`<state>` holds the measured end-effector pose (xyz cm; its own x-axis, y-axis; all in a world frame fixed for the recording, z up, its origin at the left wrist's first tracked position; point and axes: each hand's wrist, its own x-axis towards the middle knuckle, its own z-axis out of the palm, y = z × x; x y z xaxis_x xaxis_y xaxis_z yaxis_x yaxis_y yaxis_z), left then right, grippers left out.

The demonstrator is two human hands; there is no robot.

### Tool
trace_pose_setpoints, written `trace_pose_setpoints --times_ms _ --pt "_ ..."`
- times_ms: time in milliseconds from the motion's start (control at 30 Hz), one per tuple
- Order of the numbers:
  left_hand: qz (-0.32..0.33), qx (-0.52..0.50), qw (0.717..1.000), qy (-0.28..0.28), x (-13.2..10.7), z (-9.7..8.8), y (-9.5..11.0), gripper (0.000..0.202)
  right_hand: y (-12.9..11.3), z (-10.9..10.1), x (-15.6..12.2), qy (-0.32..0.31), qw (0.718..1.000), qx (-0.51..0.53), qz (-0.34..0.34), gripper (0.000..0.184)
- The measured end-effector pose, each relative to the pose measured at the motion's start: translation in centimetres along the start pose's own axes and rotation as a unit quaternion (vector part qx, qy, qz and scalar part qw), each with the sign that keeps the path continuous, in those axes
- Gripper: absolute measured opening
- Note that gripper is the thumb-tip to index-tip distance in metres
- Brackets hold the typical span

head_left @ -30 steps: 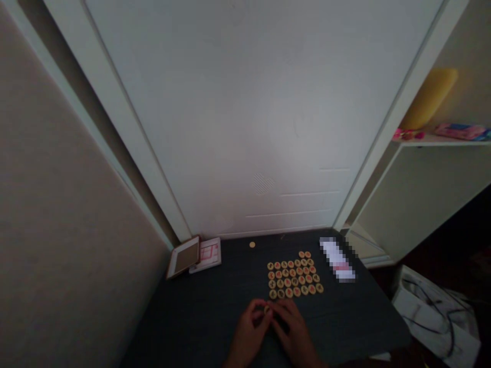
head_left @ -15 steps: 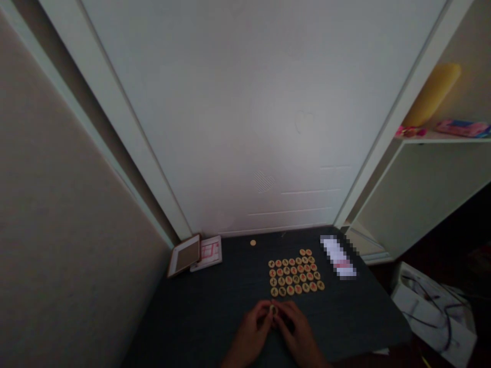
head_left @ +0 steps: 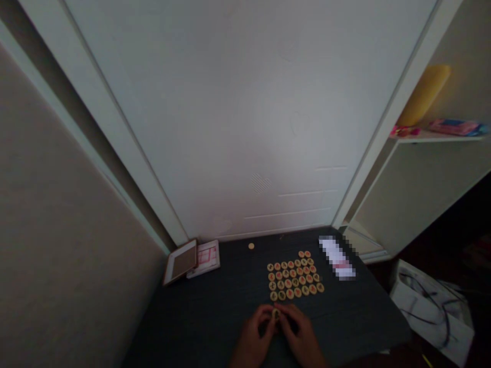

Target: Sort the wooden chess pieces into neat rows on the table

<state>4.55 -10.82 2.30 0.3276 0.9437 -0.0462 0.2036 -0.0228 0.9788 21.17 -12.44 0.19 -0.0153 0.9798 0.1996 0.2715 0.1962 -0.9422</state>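
My left hand [head_left: 255, 335] and my right hand [head_left: 303, 335] meet at the near edge of a dark table [head_left: 215, 317]. Together their fingertips pinch one small round wooden game piece [head_left: 276, 313]. Just beyond my fingers lies a neat block of several rows of round wooden pieces [head_left: 293, 279] with red and dark markings. One lone plain piece [head_left: 251, 246] sits apart near the back of the table.
A wooden box lid [head_left: 181, 261] and a red-printed paper sheet [head_left: 207, 255] lie at the table's back left. A blurred white item [head_left: 337, 258] lies back right. A white door stands behind. Shelves with a yellow roll [head_left: 424, 97] stand right, a white bag [head_left: 433, 312] on the floor.
Both hands slid slightly right with the pinched piece, closer to the front row of the block. The view has shifted a little.
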Motion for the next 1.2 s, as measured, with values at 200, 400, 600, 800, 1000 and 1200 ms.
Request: trace_pose_setpoints --times_ms 200,400,600,800,1000,1200 --pt "-0.002 0.001 1.0 -0.001 -0.5 0.3 0.1 0.024 -0.2 0.0 0.1 0.002 0.999 0.005 0.049 0.037" --pt "-0.009 -0.014 1.0 -0.009 -0.3 0.1 0.8 0.027 -0.3 -0.3 -0.1 0.01 0.999 0.021 0.046 0.04" --pt "-0.05 -0.031 0.998 0.023 0.4 0.3 1.0 0.043 -0.8 0.0 -0.2 0.025 0.999 0.021 0.042 0.04" --pt "-0.059 -0.069 0.995 0.035 0.6 0.8 0.0 0.049 -0.5 0.5 -0.5 0.031 0.999 -0.018 0.018 0.034" --pt "-0.06 -0.087 0.994 0.0 0.4 0.6 0.2 0.05 0.0 0.4 -0.6 0.044 0.998 -0.032 -0.002 0.036" --pt "-0.042 -0.066 0.996 -0.043 1.1 0.5 0.7 0.039 -0.5 -0.3 -0.3 0.049 0.999 -0.018 0.002 0.038"
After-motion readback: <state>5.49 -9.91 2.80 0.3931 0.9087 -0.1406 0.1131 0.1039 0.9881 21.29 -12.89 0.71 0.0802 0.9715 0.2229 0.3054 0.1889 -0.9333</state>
